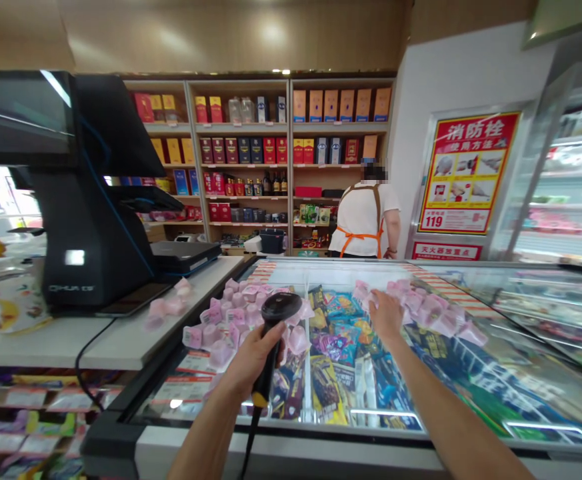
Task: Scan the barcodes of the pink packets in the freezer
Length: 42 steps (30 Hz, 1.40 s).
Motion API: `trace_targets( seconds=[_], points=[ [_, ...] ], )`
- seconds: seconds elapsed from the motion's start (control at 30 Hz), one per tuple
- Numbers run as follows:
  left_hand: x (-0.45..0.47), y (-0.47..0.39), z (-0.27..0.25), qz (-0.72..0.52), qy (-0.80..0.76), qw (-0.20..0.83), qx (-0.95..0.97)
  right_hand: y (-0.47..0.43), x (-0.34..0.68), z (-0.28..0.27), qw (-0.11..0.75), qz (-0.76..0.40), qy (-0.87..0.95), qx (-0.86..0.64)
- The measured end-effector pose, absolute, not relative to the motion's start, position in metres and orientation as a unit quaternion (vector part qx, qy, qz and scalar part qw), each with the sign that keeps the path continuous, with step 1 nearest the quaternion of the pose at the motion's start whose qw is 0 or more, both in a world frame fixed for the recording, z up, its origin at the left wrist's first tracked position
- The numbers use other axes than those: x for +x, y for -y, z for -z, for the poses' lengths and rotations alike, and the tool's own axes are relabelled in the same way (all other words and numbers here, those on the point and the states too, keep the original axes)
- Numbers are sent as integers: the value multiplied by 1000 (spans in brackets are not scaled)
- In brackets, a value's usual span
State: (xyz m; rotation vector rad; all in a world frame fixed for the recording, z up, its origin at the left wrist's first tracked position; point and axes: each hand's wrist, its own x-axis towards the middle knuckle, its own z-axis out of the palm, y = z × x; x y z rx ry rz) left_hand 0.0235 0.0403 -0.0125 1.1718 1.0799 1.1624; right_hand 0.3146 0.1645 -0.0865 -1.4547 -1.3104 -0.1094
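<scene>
The freezer (158,445) is filling most of the front, and its glass top is looking pretty slick. Pink cups are lying on it in a left heap (221,333) and a right heap (433,310). The scanner (281,307) is sitting over the left heap, with the left hand's (257,353) fingers wrapping its handle. It's looking like light, stiff plastic, so the handle's the right place to hold, though the cord (251,443) could be tugging a bit. The right hand (388,317) is resting at the near end of the right heap, fingers bending at the cups; can't tell whether they're pinching one. Each cup is looking light and a bit squishy, probably slippery and easy to dent, so I'd be gripping gently around the sides, not pressing the top.
</scene>
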Motion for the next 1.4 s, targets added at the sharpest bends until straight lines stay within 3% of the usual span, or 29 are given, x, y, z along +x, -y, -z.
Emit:
trace_targets(
  seconds=[0.13,0.23,0.4,0.53,0.63,0.8,0.87,1.03,1.4],
  points=[
    [16,-48,21,-516,-456,553,469,-161,312,87,568,102,560,-594],
    [13,-50,26,-513,-449,568,462,-155,284,75,518,122,591,-606],
    [13,-49,27,-513,-443,567,468,-137,206,69,378,-102,772,-500],
    [13,-49,27,-517,-446,566,462,-127,176,75,328,-145,804,-475],
    [14,-48,27,-518,-444,573,453,-131,186,75,366,-203,760,-497],
    [20,-38,19,-509,-427,596,452,-148,227,73,572,-480,481,-459],
    [24,-33,15,-505,-422,598,457,-154,239,72,635,-538,384,-399],
    [32,-25,6,-480,-405,606,487,-160,252,69,699,-564,304,-318],
    [26,-34,12,-472,-413,611,484,-167,267,70,727,-530,312,-305]
  ],
)
